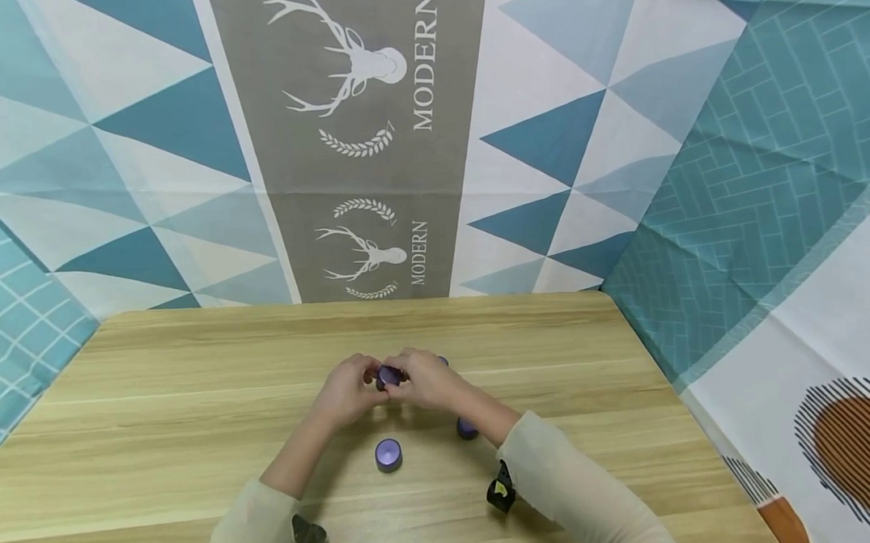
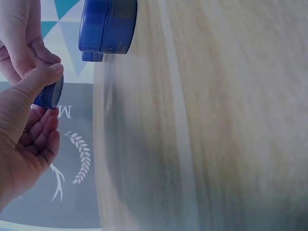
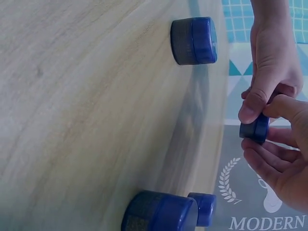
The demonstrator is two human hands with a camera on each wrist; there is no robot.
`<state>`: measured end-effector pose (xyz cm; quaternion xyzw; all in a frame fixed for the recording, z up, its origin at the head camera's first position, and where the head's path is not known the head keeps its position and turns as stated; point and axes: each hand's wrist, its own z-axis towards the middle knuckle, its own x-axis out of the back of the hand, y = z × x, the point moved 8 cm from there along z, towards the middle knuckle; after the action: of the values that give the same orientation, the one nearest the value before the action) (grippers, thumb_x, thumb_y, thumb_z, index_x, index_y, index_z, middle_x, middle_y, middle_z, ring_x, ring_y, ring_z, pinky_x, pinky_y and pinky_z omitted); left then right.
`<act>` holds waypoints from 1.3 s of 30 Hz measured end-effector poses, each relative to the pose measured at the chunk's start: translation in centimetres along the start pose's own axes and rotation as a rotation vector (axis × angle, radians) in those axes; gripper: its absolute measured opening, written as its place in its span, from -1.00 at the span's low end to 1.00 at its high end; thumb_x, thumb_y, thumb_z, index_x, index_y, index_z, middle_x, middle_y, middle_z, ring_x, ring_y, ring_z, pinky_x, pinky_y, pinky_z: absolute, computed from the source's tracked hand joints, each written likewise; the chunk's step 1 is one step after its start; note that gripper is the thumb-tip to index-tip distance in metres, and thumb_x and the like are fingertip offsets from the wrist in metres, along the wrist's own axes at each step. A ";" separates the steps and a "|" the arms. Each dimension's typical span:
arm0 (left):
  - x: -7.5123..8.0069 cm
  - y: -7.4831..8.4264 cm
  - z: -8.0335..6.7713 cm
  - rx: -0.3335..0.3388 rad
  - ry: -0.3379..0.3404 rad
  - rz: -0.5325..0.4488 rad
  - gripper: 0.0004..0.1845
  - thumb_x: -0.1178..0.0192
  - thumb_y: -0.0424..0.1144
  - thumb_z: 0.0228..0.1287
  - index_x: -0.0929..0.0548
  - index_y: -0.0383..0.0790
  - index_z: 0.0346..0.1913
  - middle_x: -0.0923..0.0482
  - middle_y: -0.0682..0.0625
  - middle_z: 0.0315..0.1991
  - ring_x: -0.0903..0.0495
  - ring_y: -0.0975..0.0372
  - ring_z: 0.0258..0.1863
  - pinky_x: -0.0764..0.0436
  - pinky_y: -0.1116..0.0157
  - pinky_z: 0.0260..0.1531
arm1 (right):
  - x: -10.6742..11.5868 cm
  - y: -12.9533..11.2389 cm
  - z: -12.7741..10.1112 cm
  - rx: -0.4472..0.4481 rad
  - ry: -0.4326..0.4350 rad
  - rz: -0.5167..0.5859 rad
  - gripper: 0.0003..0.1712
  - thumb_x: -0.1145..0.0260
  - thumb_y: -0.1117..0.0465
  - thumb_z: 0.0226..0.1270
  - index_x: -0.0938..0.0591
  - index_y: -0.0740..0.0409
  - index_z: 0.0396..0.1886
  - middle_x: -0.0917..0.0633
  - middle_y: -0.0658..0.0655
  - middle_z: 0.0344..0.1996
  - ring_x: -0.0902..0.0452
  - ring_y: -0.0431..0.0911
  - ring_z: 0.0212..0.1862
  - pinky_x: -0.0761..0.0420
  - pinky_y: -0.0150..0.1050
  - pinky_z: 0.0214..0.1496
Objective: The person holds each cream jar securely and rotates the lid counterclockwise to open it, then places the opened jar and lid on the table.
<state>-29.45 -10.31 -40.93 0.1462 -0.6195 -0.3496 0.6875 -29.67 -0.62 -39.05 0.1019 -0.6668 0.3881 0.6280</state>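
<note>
your left hand and right hand both pinch one small purple jar, lifted above the wooden table. three more purple jars sit on the table: one nearer you than the held jar, one beside your right forearm, one mostly hidden behind your right hand.

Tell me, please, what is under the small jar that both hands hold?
The small jar is held above the wooden table between the left hand and the right hand. Only bare wood appears beneath it. Fingers cover the jar's underside.
</note>
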 end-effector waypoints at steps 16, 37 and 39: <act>0.7 0.1 -0.2 0.030 0.043 -0.030 -0.63 -0.43 -0.21 -0.13 -0.65 -0.33 -0.23 -0.60 -0.08 -0.32 -0.52 0.17 -0.32 -0.55 0.26 -0.28 | 1.3 0.1 -0.4 -0.024 0.037 0.074 -0.69 -0.31 0.05 0.22 -0.66 0.14 -0.13 -0.66 0.05 -0.33 -0.58 -0.06 -0.24 -0.45 -0.47 -0.32; 1.2 0.8 -0.5 -0.036 0.098 -0.007 -0.66 -0.46 -0.18 -0.15 -0.69 -0.26 -0.26 -0.59 -0.01 -0.38 -0.51 0.17 -0.33 -0.52 0.28 -0.27 | 2.0 -0.1 -0.4 -0.033 0.069 0.052 -0.63 -0.31 0.00 0.22 -0.68 0.12 -0.10 -0.64 0.05 -0.32 -0.57 -0.08 -0.24 -0.44 -0.48 -0.34; 1.2 0.9 -0.5 -0.044 0.100 -0.003 -0.66 -0.45 -0.20 -0.15 -0.69 -0.27 -0.25 -0.59 -0.01 -0.38 -0.50 0.18 -0.34 -0.52 0.29 -0.28 | 1.9 -0.2 -0.4 -0.026 0.062 0.029 -0.64 -0.32 0.02 0.21 -0.67 0.13 -0.09 -0.64 0.05 -0.29 -0.58 -0.08 -0.22 -0.46 -0.49 -0.30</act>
<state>-28.76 -10.55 -39.55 0.1492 -0.5764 -0.3565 0.7200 -29.62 0.20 -37.30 0.0720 -0.6535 0.3912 0.6440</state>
